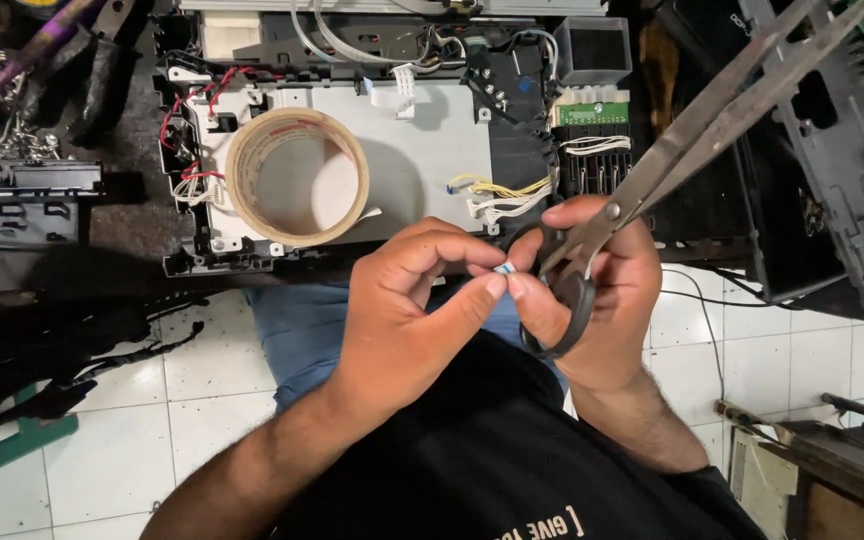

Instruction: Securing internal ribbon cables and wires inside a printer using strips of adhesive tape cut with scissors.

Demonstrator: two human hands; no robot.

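Steel scissors (pixel 692 140) ride in the right hand (pixel 597 300) — blades nearly closed, pointing away.
Both hands' fingers (pixel 472 295) pinch one tiny pale connector (pixel 504 268) between their tips; the left hand (pixel 407 320) should grip firmly, tape roll (pixel 297 177) beyond.

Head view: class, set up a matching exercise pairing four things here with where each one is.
Things:
1. tape roll
2. scissors
3. small strip
4. green board

Places:
A. pinched between the fingertips of both hands
B. lying flat on the grey panel
C. hanging from the right hand, blades pointing up and right
D. at the panel's upper right edge

Pairs: 1-B, 2-C, 3-A, 4-D
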